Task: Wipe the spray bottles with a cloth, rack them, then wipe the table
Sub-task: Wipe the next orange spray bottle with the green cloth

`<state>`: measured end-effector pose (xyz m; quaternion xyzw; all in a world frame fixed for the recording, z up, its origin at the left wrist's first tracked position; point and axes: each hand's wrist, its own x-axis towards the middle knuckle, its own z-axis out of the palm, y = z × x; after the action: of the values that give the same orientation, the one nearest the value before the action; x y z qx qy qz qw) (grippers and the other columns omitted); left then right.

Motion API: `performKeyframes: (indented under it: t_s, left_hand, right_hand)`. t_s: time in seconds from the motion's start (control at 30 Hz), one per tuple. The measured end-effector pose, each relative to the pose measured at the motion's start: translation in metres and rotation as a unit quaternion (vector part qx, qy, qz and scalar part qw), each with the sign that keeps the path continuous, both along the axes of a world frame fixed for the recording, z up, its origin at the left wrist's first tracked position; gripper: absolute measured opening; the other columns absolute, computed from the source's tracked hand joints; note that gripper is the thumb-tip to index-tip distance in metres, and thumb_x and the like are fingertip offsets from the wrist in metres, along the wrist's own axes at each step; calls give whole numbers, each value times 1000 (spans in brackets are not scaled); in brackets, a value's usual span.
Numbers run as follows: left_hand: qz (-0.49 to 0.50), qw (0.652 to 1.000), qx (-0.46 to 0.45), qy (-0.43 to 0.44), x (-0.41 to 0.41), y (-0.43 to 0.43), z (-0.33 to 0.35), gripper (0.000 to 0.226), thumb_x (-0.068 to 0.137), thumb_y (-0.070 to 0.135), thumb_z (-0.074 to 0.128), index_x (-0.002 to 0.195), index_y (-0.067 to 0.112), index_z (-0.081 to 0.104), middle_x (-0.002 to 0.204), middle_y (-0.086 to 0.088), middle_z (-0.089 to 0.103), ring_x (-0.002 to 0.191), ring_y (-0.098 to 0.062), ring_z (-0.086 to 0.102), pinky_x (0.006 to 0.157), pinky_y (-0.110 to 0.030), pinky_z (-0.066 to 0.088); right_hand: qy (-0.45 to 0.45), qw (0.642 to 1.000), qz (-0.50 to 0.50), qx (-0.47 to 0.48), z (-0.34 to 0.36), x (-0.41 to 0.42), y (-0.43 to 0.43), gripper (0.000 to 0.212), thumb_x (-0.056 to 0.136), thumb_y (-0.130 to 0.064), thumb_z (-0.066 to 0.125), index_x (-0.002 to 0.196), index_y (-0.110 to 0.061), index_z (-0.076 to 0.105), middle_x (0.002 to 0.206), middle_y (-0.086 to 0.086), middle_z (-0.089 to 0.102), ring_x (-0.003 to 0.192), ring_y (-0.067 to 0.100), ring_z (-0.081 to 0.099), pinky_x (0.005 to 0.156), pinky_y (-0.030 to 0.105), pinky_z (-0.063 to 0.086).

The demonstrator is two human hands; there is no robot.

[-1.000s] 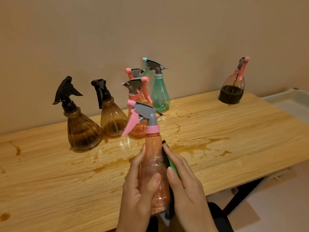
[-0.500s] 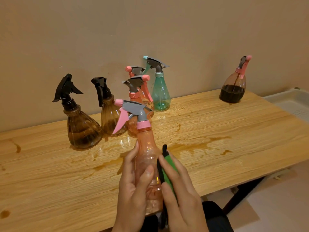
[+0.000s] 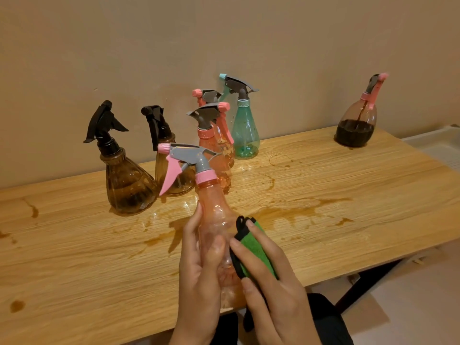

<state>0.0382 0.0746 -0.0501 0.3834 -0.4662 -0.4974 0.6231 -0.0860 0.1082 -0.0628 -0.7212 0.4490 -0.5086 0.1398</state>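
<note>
spray bottle (image 3: 216,235) of clear orange plastic, with a grey head and pink trigger, sits at 6 o'clock in the view, held at the near edge of the wooden worktop (image 3: 74,257). its neck leans toward 11 o'clock and its nozzle points to 9 o'clock. the left hand (image 3: 199,282) grasps its body from the 9 o'clock side, with the thumb curled across the front. the right hand (image 3: 271,282) clasps a folded green cloth (image 3: 251,247) with black edging and presses it against the bottle's 3 o'clock side.

a brown puddle (image 3: 298,210) spreads over the worktop from the centre toward 3 o'clock, with thinner streaks toward 9 o'clock. two dark brown ribbed bottles (image 3: 127,185) with black heads stand at 10 o'clock. two more orange bottles (image 3: 216,150) stand at 12 o'clock, one behind the other, with a teal bottle (image 3: 245,130) just beside them near the wall (image 3: 224,33). a round bottle (image 3: 356,123) part full of dark liquid stands alone at 2 o'clock. a white tray (image 3: 438,148) shows at the 3 o'clock edge, past the worktop's end.
</note>
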Motion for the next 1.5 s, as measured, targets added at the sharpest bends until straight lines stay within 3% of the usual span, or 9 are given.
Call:
performKeyframes:
  t_s: [0.13, 0.23, 0.37, 0.5, 0.67, 0.9, 1.07, 1.27, 1.5]
  left_hand:
    - [-37, 997, -33, -63, -1, 2, 2, 60, 81, 43, 68, 139, 49, 56, 142, 15, 63, 131, -11, 61, 98, -20, 51]
    - [-42, 993, -51, -96, -4, 3, 4, 65, 84, 46, 69, 146, 40, 50, 144, 25, 58, 134, -3, 57, 99, -12, 47]
    - [-38, 998, -38, -31, -4, 4, 5, 66, 81, 53, 78, 142, 46, 54, 146, 7, 61, 134, -16, 59, 97, -21, 52]
    - [-17, 999, -25, 31, -2, 5, 3, 59, 76, 37, 72, 134, 43, 62, 135, -3, 69, 122, -24, 68, 88, -26, 57]
    - [-16, 999, -13, -32, 3, 1, 1, 71, 71, 62, 82, 137, 51, 58, 148, -3, 56, 133, -19, 60, 102, -37, 54]
    - [-56, 997, 9, -44, -3, 2, -1, 73, 75, 51, 67, 145, 37, 49, 140, 12, 65, 131, -14, 61, 102, -37, 54]
    - [-43, 993, -18, -104, -5, 7, 3, 70, 79, 43, 72, 143, 27, 51, 132, 11, 69, 122, -11, 66, 94, -18, 52]
    - [-39, 997, -13, -69, -6, 4, 5, 72, 76, 45, 73, 144, 34, 52, 130, 11, 71, 122, -9, 67, 92, -17, 53]
    - [-12, 999, 5, -34, -4, 1, 4, 67, 75, 45, 73, 140, 45, 56, 134, 16, 68, 125, -7, 65, 91, -15, 52]
  right_hand:
    - [-110, 989, 20, 100, 19, 2, -10, 42, 107, -43, 37, 146, -60, 39, 157, -31, 31, 143, -9, 33, 104, 2, 31]
    - [-85, 991, 23, 97, 28, -1, -20, 45, 107, -43, 38, 148, -61, 32, 158, -33, 28, 146, -9, 28, 108, 5, 31]
    - [-5, 999, 24, 42, 19, 2, -10, 47, 106, -38, 39, 152, -47, 39, 166, -18, 21, 152, 8, 27, 114, 29, 39]
    - [-134, 981, 50, 130, 21, 2, -3, 46, 100, -50, 41, 143, -64, 39, 158, -31, 30, 144, -9, 31, 106, 3, 29]
    - [-202, 962, 78, 166, 21, 1, -5, 43, 98, -53, 43, 139, -67, 41, 152, -35, 37, 142, -11, 33, 106, 4, 29]
    - [-122, 985, 33, 116, 16, -2, 4, 47, 103, -44, 45, 146, -61, 37, 158, -31, 30, 146, -7, 29, 107, 4, 30]
    - [-193, 973, 15, 129, 19, -3, -4, 34, 94, -52, 47, 125, -65, 44, 149, -34, 41, 135, -7, 47, 99, 8, 42]
    - [-135, 989, -10, 57, 17, 1, -9, 39, 102, -38, 48, 141, -39, 53, 153, -18, 44, 143, 3, 41, 107, 12, 37]
    - [-125, 989, -9, 84, 6, 10, -5, 48, 103, -42, 45, 151, -47, 40, 160, -21, 33, 146, 0, 34, 109, 11, 35]
